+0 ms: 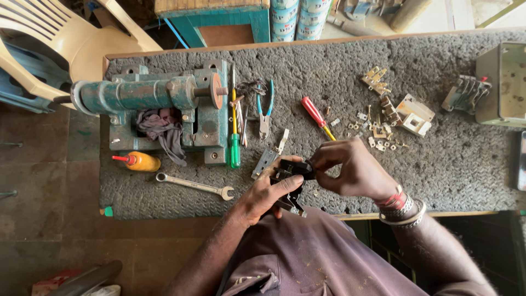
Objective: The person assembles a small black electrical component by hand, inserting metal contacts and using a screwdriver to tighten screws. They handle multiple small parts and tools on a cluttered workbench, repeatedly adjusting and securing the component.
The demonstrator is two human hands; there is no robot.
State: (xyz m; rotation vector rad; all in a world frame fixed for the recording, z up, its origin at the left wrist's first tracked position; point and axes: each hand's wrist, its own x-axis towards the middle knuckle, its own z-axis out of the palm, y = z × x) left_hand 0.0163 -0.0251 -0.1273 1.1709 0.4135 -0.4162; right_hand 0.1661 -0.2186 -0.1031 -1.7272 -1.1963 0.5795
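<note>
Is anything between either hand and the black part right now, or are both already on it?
Nothing visible is in the way. The left hand and the right hand both grip the black part directly, above the bench's near edge.

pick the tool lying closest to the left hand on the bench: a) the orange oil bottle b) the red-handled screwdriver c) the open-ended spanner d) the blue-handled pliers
c: the open-ended spanner lies flat on the bench mat with its jaw end just short of the left hand, which holds a small black part together with the right hand; the other tools lie further off.
</note>
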